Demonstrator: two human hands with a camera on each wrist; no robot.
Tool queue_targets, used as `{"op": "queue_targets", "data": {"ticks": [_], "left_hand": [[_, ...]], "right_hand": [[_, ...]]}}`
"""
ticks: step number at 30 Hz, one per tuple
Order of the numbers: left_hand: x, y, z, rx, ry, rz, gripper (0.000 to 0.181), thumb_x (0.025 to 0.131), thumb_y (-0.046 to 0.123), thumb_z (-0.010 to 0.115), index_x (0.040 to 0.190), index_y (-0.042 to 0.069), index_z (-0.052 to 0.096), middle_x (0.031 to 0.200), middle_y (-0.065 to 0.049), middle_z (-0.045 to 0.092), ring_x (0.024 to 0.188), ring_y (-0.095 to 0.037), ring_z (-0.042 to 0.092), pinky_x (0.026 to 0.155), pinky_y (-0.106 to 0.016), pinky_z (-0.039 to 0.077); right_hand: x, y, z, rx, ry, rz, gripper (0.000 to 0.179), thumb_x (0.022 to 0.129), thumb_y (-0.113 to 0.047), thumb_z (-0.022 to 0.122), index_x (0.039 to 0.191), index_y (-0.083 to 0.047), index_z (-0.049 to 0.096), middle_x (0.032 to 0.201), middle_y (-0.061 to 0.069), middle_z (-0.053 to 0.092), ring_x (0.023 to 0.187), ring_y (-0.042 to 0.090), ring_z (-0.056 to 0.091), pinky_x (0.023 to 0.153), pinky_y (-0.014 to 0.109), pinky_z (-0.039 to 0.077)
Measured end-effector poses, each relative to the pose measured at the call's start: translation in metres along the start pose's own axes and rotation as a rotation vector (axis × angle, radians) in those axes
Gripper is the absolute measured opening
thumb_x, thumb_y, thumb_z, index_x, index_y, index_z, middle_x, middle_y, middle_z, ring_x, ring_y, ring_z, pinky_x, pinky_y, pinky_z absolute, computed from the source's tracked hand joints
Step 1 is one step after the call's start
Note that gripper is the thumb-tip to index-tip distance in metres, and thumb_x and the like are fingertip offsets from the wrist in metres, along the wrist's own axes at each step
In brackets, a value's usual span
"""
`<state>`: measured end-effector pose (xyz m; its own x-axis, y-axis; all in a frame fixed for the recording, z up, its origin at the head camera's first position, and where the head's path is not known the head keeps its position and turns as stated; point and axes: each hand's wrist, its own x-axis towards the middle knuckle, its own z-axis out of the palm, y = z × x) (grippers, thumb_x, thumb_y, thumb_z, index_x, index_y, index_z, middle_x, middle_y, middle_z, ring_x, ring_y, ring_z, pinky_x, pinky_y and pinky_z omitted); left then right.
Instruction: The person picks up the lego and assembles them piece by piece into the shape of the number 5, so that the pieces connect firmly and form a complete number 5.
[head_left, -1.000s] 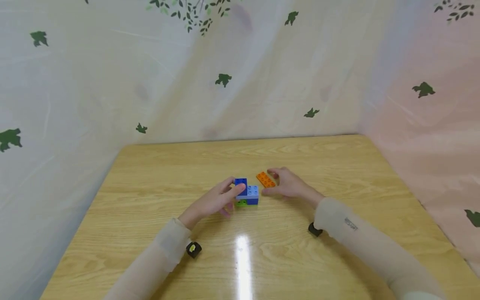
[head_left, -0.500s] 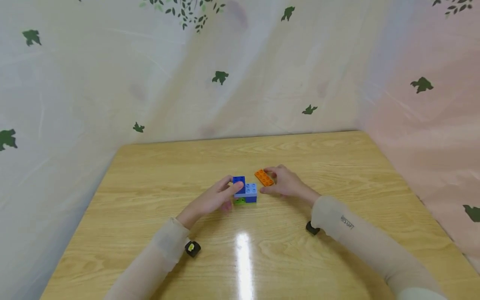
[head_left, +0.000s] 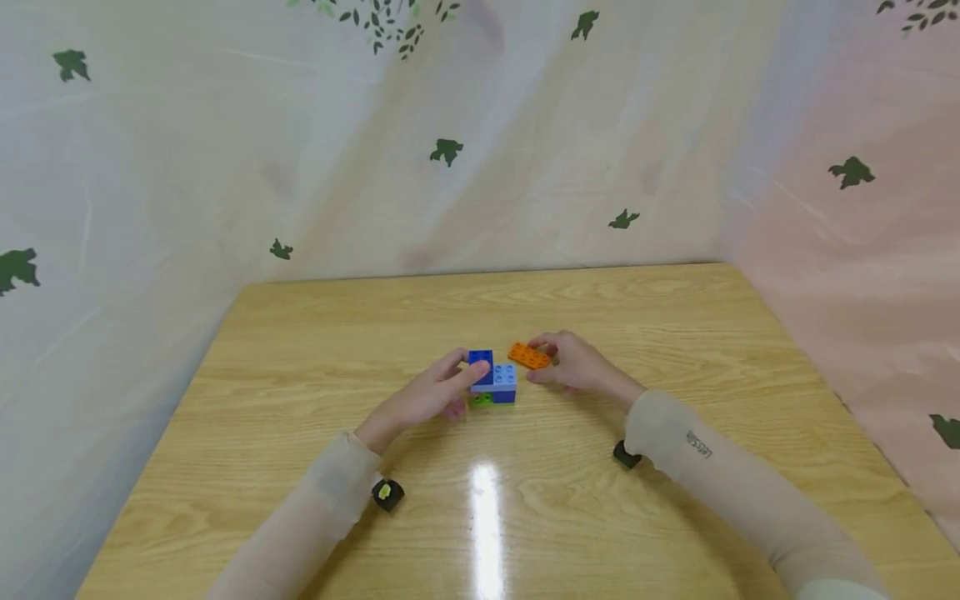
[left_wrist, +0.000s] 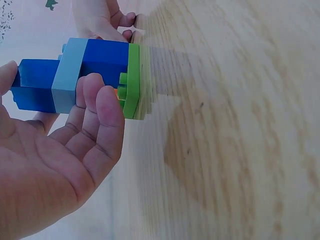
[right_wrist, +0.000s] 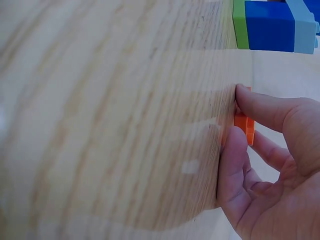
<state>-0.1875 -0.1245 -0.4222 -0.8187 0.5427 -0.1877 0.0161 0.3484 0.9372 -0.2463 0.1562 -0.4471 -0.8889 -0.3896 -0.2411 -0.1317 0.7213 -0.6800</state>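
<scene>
A toy-brick stack stands upright on the wooden table [head_left: 337, 333]. From the bottom it has a green plate [left_wrist: 133, 82], a dark blue brick [left_wrist: 106, 59], a light blue brick [head_left: 505, 377] and a second dark blue brick [head_left: 480, 357] on top. My left hand [head_left: 423, 402] holds that top brick, thumb against its near face; three fingers stretch loosely beside the stack. Just right of the stack, my right hand [head_left: 577, 365] pinches a flat orange brick [head_left: 528, 357] between thumb and fingers, close to the tabletop. The thumb covers part of it in the right wrist view.
Printed cloth [head_left: 525, 167] with leaf shapes hangs behind the table and along its sides. A strip of light [head_left: 486, 525] reflects off the tabletop in front. Small black wrist devices [head_left: 387, 494] sit below both sleeves.
The orange brick has turned a little, its long side now lying more crosswise, and my right fingers have closed on it. My left hand stays on the stack. The head view shifts slightly.
</scene>
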Motion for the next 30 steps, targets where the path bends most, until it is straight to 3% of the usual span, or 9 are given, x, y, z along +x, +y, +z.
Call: {"op": "queue_targets", "data": {"ticks": [16, 20, 23, 24, 30], "left_hand": [[-0.001, 0.002, 0.002, 0.032, 0.012, -0.034, 0.054, 0.103, 0.063, 0.041, 0.130, 0.017, 0.048, 0.111, -0.018, 0.068, 0.077, -0.030, 0.063, 0.069, -0.041, 0.059], [0.001, 0.003, 0.001, 0.055, 0.008, -0.045, 0.056, 0.102, 0.065, 0.040, 0.133, 0.019, 0.049, 0.113, -0.017, 0.068, 0.079, -0.030, 0.064, 0.070, -0.041, 0.059], [0.001, 0.003, -0.001, 0.068, -0.003, -0.054, 0.058, 0.102, 0.066, 0.040, 0.134, 0.019, 0.049, 0.115, -0.016, 0.067, 0.081, -0.029, 0.065, 0.071, -0.040, 0.059], [0.001, 0.003, -0.001, 0.071, -0.008, -0.056, 0.059, 0.101, 0.067, 0.041, 0.136, 0.019, 0.048, 0.115, -0.016, 0.067, 0.082, -0.029, 0.065, 0.071, -0.040, 0.059], [-0.005, 0.001, -0.005, 0.049, -0.048, -0.027, 0.065, 0.099, 0.055, 0.059, 0.150, 0.020, 0.037, 0.116, -0.017, 0.065, 0.090, -0.033, 0.067, 0.076, -0.045, 0.060]], "right_hand": [[-0.003, -0.003, -0.005, -0.013, -0.038, -0.002, 0.052, 0.094, -0.027, 0.077, 0.140, -0.014, 0.059, 0.127, 0.017, 0.059, 0.047, 0.017, 0.050, 0.048, 0.032, 0.054], [-0.004, -0.002, -0.006, 0.010, -0.038, 0.014, 0.052, 0.094, -0.028, 0.076, 0.140, -0.010, 0.059, 0.097, 0.012, 0.065, 0.045, 0.016, 0.049, 0.046, 0.029, 0.051], [-0.006, -0.003, -0.008, 0.036, -0.045, 0.019, 0.053, 0.094, -0.030, 0.076, 0.139, -0.007, 0.059, 0.078, 0.009, 0.062, 0.046, 0.017, 0.050, 0.046, 0.029, 0.050], [-0.007, -0.003, -0.008, 0.046, -0.045, 0.012, 0.053, 0.094, -0.030, 0.075, 0.139, -0.007, 0.059, 0.079, 0.009, 0.063, 0.048, 0.018, 0.052, 0.048, 0.029, 0.051], [-0.017, -0.014, -0.016, 0.141, -0.029, -0.067, 0.047, 0.096, -0.027, 0.074, 0.137, -0.009, 0.060, 0.125, 0.011, 0.060, 0.064, 0.028, 0.063, 0.059, 0.041, 0.059]]}}
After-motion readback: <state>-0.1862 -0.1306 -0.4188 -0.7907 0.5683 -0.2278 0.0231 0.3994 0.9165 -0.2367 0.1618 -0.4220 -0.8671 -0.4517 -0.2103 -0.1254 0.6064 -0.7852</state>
